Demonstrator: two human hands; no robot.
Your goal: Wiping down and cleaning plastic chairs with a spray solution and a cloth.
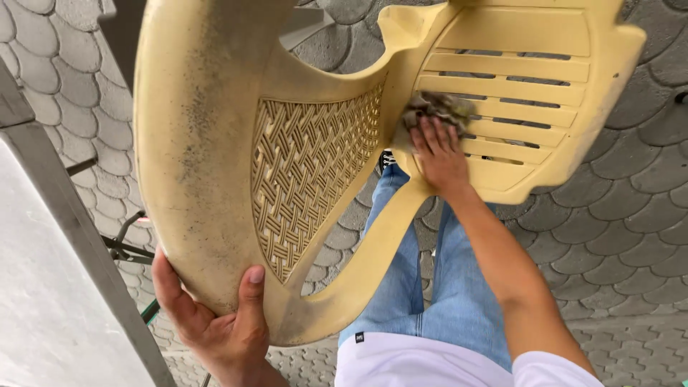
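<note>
A dirty pale-yellow plastic chair (215, 143) is tilted toward me, its woven-pattern backrest nearest and its slatted seat farther away. My left hand (215, 315) grips the top rim of the backrest from below, thumb on the front face. My right hand (438, 154) presses a grey, crumpled cloth (437, 109) against the slatted seat near its left side. Dark specks and grime cover the backrest's rim.
Grey scale-patterned paving (616, 236) lies underneath. A grey concrete ledge (43, 287) runs along the left, with a dark metal frame (125, 244) beside it. My blue jeans and white shirt show below the chair.
</note>
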